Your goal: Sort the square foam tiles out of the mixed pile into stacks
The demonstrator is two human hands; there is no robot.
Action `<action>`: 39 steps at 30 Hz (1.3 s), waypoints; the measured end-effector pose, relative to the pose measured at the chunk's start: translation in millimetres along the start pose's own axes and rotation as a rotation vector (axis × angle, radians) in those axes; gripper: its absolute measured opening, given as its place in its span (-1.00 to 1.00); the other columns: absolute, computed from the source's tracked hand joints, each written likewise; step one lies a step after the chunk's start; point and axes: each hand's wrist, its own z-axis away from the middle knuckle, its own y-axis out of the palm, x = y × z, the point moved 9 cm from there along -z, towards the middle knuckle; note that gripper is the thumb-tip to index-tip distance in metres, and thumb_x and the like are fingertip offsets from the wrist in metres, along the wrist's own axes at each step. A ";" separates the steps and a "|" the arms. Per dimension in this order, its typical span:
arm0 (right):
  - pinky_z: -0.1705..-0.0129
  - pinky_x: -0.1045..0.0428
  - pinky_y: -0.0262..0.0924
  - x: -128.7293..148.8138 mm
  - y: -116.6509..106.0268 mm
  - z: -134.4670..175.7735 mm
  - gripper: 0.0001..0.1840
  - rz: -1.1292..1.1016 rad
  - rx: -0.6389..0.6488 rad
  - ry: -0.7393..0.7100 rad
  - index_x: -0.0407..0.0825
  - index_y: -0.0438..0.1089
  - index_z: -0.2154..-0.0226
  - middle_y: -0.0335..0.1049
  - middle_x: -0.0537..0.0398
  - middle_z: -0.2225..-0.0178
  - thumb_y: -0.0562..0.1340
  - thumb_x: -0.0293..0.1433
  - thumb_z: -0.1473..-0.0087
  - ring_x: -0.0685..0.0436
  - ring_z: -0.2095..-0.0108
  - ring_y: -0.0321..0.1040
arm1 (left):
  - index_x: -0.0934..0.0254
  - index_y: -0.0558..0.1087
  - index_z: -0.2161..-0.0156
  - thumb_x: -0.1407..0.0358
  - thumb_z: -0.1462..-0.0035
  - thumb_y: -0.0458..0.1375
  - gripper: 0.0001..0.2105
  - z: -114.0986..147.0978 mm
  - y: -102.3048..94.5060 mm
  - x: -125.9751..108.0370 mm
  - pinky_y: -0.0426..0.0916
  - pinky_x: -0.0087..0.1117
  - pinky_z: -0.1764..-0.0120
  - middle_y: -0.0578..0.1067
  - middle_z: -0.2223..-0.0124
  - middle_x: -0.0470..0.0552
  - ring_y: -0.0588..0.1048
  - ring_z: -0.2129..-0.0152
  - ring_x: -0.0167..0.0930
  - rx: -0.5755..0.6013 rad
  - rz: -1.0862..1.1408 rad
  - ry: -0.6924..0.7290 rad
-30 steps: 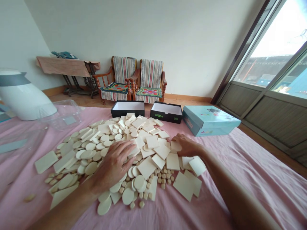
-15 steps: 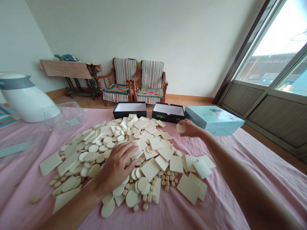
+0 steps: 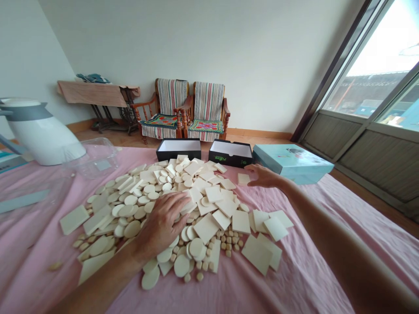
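Observation:
A large heap of pale wooden pieces, with round discs (image 3: 132, 229), square tiles (image 3: 205, 227) and small cubes (image 3: 229, 240), spreads over a pink cloth. On the heap's middle rests my left hand (image 3: 165, 220), palm down, fingers stretched loosely over the pieces; what lies under the palm is hidden. My right hand (image 3: 263, 176) is beyond the heap at the right, its thumb and fingers apart. Just left of its fingertips a small square tile (image 3: 243, 179) lies on the cloth, in front of a black box (image 3: 230, 154) with a white inside.
Another black box (image 3: 178, 150) stands behind the heap. A light blue box (image 3: 293, 163) is right of my right hand. At the left are a white jug (image 3: 46, 135) and clear plastic containers (image 3: 93, 159). Two wooden armchairs (image 3: 207, 107) stand beyond the table.
My right hand has let go of the small square tile, which now lies on the cloth, and its fingers have opened. The left hand stays on the heap. The view shifts slightly.

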 end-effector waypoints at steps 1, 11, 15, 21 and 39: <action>0.00 -0.08 0.22 1.4 -2.9 11.8 -0.47 -0.041 0.023 0.000 -0.07 0.34 0.01 0.40 -0.11 0.04 0.32 -0.29 0.08 -0.23 0.04 0.35 | 0.26 0.37 -0.03 0.34 -0.20 0.08 -0.72 -0.1 0.0 0.2 0.27 -0.12 -0.10 0.44 -0.05 0.11 0.37 -0.03 -0.26 -0.004 0.001 0.000; 0.10 -0.06 0.22 45.0 11.1 146.7 -0.50 0.029 0.210 -0.083 0.01 0.30 0.11 0.34 -0.05 0.10 0.35 -0.33 0.17 -0.21 0.12 0.30 | 0.28 0.36 -0.02 0.34 -0.20 0.09 -0.72 -0.5 1.4 -0.3 0.26 -0.10 -0.10 0.45 -0.04 0.11 0.38 -0.01 -0.26 -0.024 -0.009 0.028; 0.15 -0.11 0.19 45.8 18.8 159.7 -0.60 0.165 0.096 0.055 -0.05 0.27 0.18 0.32 -0.10 0.17 0.27 -0.18 0.03 -0.26 0.17 0.30 | 0.28 0.34 -0.03 0.34 -0.20 0.11 -0.71 0.4 1.4 -0.1 0.27 -0.11 -0.09 0.44 -0.04 0.11 0.38 -0.01 -0.27 -0.032 -0.015 0.034; 0.23 -0.07 0.18 37.6 33.7 164.3 -0.60 0.118 -0.031 0.232 -0.03 0.23 0.25 0.33 -0.09 0.23 0.14 -0.03 -0.08 -0.23 0.24 0.35 | 0.27 0.34 -0.03 0.34 -0.20 0.10 -0.71 0.4 2.5 1.4 0.27 -0.12 -0.09 0.44 -0.04 0.10 0.38 -0.01 -0.26 -0.033 -0.016 0.031; 0.01 -0.09 0.15 9.8 6.6 -21.0 -0.37 0.170 -0.101 -0.028 -0.03 0.31 0.00 0.39 -0.10 0.06 0.38 -0.36 0.20 -0.29 0.04 0.31 | 0.26 0.37 -0.03 0.34 -0.21 0.07 -0.71 0.6 1.2 0.6 0.26 -0.08 -0.10 0.44 -0.04 0.10 0.38 -0.01 -0.26 -0.005 -0.015 0.002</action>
